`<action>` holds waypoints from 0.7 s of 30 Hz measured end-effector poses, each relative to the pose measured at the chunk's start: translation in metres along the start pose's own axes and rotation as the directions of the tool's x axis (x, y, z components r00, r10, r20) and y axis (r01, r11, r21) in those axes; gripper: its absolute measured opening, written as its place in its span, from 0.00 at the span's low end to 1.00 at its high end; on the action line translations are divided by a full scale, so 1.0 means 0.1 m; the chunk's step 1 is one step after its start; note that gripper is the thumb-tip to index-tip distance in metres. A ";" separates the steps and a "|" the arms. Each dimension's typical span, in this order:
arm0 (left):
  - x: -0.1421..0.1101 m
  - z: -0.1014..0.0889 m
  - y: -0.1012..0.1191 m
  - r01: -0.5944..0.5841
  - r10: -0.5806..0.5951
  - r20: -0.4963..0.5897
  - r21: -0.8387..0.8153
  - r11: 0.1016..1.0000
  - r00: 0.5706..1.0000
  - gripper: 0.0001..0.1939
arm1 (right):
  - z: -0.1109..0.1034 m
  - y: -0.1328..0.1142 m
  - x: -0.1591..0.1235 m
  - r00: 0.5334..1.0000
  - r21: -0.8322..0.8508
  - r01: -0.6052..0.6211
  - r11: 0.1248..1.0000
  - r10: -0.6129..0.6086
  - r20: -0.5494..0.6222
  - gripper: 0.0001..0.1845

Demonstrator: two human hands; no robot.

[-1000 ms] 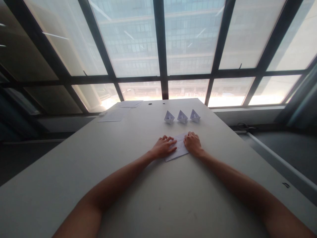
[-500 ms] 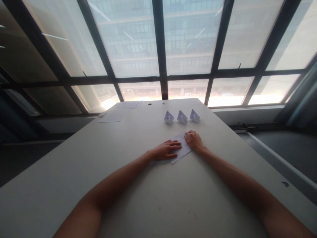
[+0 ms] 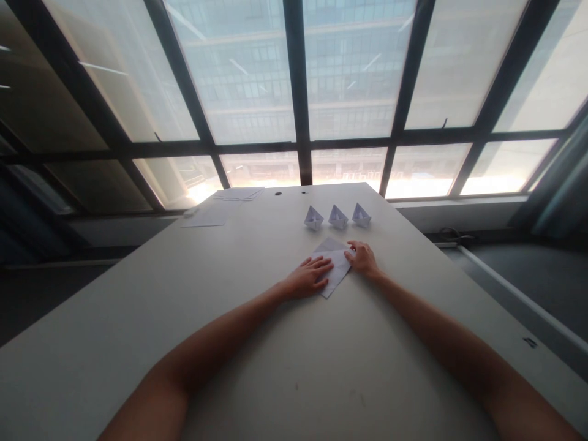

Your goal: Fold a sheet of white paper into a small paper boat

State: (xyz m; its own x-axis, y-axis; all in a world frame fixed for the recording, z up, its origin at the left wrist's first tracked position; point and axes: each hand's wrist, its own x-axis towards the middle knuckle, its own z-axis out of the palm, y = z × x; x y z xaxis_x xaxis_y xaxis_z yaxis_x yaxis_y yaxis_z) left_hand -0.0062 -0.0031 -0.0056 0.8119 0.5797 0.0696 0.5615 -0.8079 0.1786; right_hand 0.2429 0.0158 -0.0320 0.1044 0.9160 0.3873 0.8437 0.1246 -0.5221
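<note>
A folded white sheet of paper (image 3: 334,264) lies on the pale table (image 3: 257,343), turned so a corner points toward me. My left hand (image 3: 309,277) rests flat on its left part with the fingers stretched out. My right hand (image 3: 364,258) touches the sheet's right edge, fingers curled a little against the paper. Three small folded paper boats (image 3: 338,216) stand in a row just beyond the sheet.
Loose sheets of paper (image 3: 206,215) and a thin stack (image 3: 239,193) lie at the table's far left. Two dark holes (image 3: 290,192) sit near the far edge. Large windows rise behind the table; a ledge with a cable runs to the right.
The sheet has been turned on the table, its corner now pointing toward me. My right hand slid to its right edge and my left hand shifted slightly with it.
</note>
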 end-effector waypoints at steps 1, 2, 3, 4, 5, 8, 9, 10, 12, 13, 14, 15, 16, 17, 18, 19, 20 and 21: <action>0.00 0.00 0.00 0.000 0.000 0.001 -0.002 1.000 1.000 0.29 | 0.00 0.00 0.00 1.000 0.041 0.008 0.999 -0.008 -0.011 0.25; 0.00 0.00 0.00 -0.001 0.001 0.003 -0.004 1.000 1.000 0.29 | 0.00 0.01 0.00 1.000 0.083 0.013 0.996 -0.011 -0.024 0.26; 0.00 0.00 0.00 -0.001 0.001 0.004 -0.005 1.000 1.000 0.29 | 0.00 0.01 0.00 0.999 0.123 0.013 0.992 -0.008 -0.038 0.27; -0.01 0.00 0.00 -0.001 0.001 0.004 -0.005 1.000 1.000 0.29 | 0.00 0.01 0.00 0.999 0.156 0.009 0.988 -0.001 -0.052 0.27; -0.01 0.00 -0.01 -0.001 0.001 0.005 -0.004 1.000 1.000 0.29 | 0.00 0.00 0.00 0.998 0.181 0.004 0.983 0.008 -0.066 0.27; -0.01 0.01 -0.01 0.001 -0.001 0.006 0.000 1.000 1.000 0.29 | 0.00 0.00 -0.01 0.995 0.202 -0.022 0.979 0.041 -0.091 0.25; -0.01 0.01 -0.01 0.003 -0.003 0.008 0.000 1.000 1.000 0.29 | 0.00 -0.01 -0.02 0.994 0.197 -0.042 0.980 0.061 -0.095 0.23; -0.01 0.01 -0.02 0.005 -0.005 0.010 0.000 1.000 1.000 0.29 | 0.00 -0.01 -0.02 0.991 0.193 -0.067 0.979 0.088 -0.100 0.22; 0.00 0.01 -0.02 0.008 -0.008 0.014 -0.002 1.000 1.000 0.29 | -0.01 -0.02 -0.01 0.981 0.219 -0.120 0.968 0.149 -0.122 0.19; 0.00 0.01 -0.02 0.008 -0.008 0.014 -0.003 1.000 1.000 0.29 | -0.02 -0.03 0.00 0.974 0.250 -0.142 0.958 0.180 -0.138 0.18; 0.00 0.01 -0.02 0.006 -0.006 0.012 -0.003 1.000 1.000 0.29 | -0.03 -0.05 0.00 0.965 0.289 -0.162 0.943 0.213 -0.154 0.19; 0.00 0.01 -0.02 0.004 -0.004 0.010 -0.004 1.000 1.000 0.29 | -0.03 -0.06 0.01 0.955 0.335 -0.183 0.924 0.249 -0.162 0.20; 0.00 0.01 -0.02 0.002 -0.002 0.007 -0.003 1.000 1.000 0.29 | -0.04 -0.07 0.02 0.946 0.388 -0.208 0.898 0.286 -0.155 0.22; -0.01 0.01 -0.02 0.001 -0.001 0.004 -0.001 1.000 1.000 0.29 | -0.04 -0.09 0.02 0.939 0.449 -0.234 0.863 0.320 -0.126 0.25; -0.01 0.01 -0.01 0.000 0.000 0.000 0.002 1.000 1.000 0.29 | -0.04 -0.10 0.03 0.936 0.512 -0.259 0.819 0.344 -0.077 0.29; -0.01 0.01 -0.02 0.000 0.000 -0.005 0.006 1.000 1.000 0.29 | -0.04 -0.11 0.03 0.934 0.572 -0.282 0.770 0.356 -0.018 0.32; -0.01 0.02 -0.02 0.000 0.000 -0.012 0.008 1.000 1.000 0.29 | -0.04 -0.12 0.02 0.933 0.623 -0.303 0.721 0.358 0.039 0.35; -0.01 0.02 -0.02 0.001 -0.001 -0.018 0.009 1.000 1.000 0.29 | -0.04 -0.12 0.02 0.933 0.658 -0.315 0.684 0.352 0.081 0.37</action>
State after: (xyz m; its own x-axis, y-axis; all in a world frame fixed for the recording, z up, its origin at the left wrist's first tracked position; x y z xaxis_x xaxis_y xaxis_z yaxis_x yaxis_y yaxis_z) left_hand -0.0074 -0.0022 -0.0080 0.8082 0.5824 0.0875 0.5639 -0.8081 0.1703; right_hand 0.2347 0.0145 -0.0219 0.3513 0.9290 0.1161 0.1981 0.0475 -0.9790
